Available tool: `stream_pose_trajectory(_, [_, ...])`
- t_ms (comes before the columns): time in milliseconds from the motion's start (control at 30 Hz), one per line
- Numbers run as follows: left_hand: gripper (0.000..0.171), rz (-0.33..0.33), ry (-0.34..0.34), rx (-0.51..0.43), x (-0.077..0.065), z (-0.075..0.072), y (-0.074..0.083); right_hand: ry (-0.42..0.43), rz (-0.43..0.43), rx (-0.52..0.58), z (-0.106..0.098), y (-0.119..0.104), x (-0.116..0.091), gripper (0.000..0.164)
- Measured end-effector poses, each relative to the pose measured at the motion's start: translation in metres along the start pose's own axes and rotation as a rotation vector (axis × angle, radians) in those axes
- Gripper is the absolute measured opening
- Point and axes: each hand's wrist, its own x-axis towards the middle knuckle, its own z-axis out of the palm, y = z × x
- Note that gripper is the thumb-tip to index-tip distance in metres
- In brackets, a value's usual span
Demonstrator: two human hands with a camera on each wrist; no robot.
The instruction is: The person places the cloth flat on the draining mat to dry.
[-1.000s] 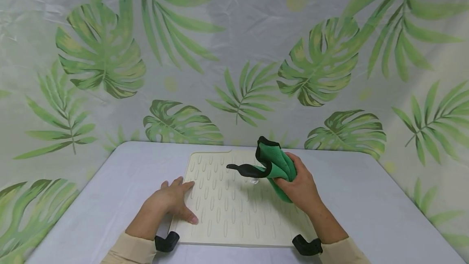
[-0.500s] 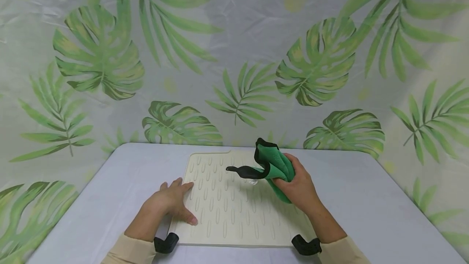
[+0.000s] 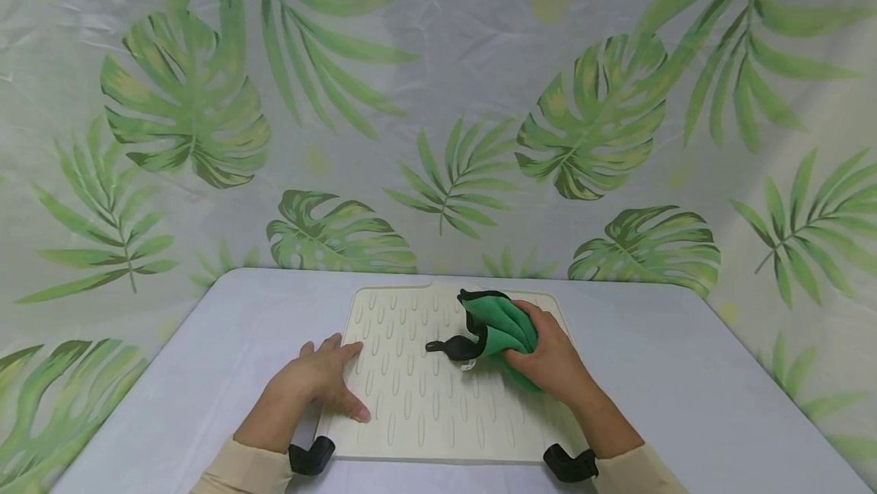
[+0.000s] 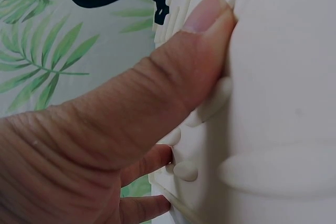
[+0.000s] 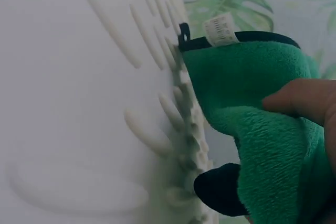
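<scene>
A cream mat (image 3: 411, 410) with raised oval ridges lies on the table. My left hand (image 3: 318, 376) rests on its left edge, fingers spread and thumb on the ridged surface; the left wrist view shows the thumb (image 4: 157, 77) pressing on it. Above the right half of the mat, my right hand (image 3: 558, 361) grips a bunched green cloth (image 3: 503, 323) with black trim and a black hanging loop. In the right wrist view the fleecy cloth (image 5: 273, 145) carries a white tag (image 5: 220, 29), and its lower corner comes close to the ridges; whether it touches, I cannot tell.
The white table (image 3: 685, 380) extends beyond the mat on both sides. A leaf-patterned curtain (image 3: 466, 60) hangs behind its far edge. Black curved pieces (image 3: 311, 456) sit at both wrists, by the beige sleeves.
My right hand has lowered the green cloth toward the mat, bringing it slightly left and nearer to me. My left hand has stayed in place.
</scene>
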Motion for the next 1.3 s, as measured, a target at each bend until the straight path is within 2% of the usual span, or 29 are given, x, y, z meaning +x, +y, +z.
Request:
stream_pose_trajectory(200, [0.123,-0.003,0.006,-0.004,0.0,0.0,0.0,-0.114,-0.032,0.088,0.005,-0.009,-0.007,0.084])
stream_pose_trajectory(400, [0.123,0.0,0.011,-0.002,0.0,0.001,-0.001,-0.182,-0.02,0.09,0.006,-0.011,-0.008,0.088])
stream_pose_trajectory(633, [0.123,-0.001,0.006,-0.003,0.0,0.0,0.0,-0.119,0.029,0.04,0.012,-0.012,-0.008,0.072])
stream_pose_trajectory(900, [0.122,-0.018,0.006,-0.005,-0.001,-0.002,0.004,-0.089,-0.026,-0.012,0.017,-0.014,-0.011,0.055])
stream_pose_trajectory(1000, [0.123,-0.013,0.005,-0.004,-0.001,-0.004,0.005,-0.154,-0.046,-0.036,0.018,-0.015,-0.011,0.055])
stream_pose_trajectory(1200, [0.12,0.002,-0.017,-0.024,-0.002,-0.006,0.002,-0.363,-0.063,0.011,0.017,-0.018,-0.016,0.063])
stream_pose_trajectory(1300, [0.118,0.026,-0.019,-0.056,-0.002,-0.004,0.0,-0.398,-0.065,0.02,0.014,-0.018,-0.017,0.066])
